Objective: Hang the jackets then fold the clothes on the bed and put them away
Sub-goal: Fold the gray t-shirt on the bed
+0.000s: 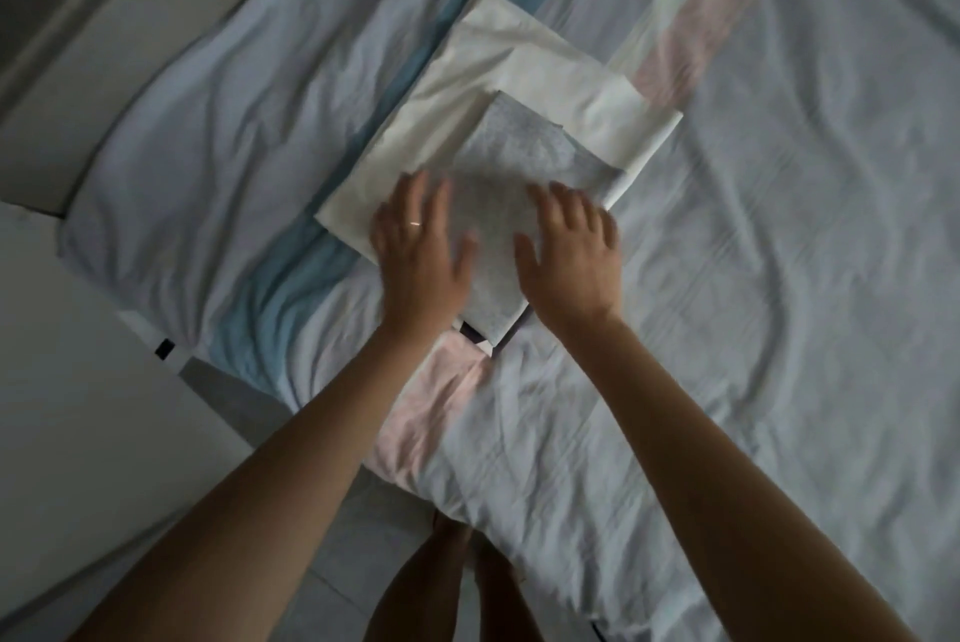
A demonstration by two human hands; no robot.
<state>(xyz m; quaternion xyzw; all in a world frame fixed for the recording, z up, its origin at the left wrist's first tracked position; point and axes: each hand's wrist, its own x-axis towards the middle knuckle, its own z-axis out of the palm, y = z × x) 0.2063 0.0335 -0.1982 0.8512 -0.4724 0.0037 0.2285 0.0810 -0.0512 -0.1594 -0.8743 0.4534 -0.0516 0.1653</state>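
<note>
Grey garment (498,205): looked soft and light; lay folded atop white garment (524,70).
Left hand (421,252), right hand (571,257): lay flat on it, gripping nothing.
Hold: likely under its side edges.

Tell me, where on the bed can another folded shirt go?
Right of the white cloth the bedsheet lies wide and bare; a narrower strip lies left of it. Crowded: left hand and right hand on the grey cloth.

Folded grey garment (511,158), atop folded white garment (545,75)
</note>
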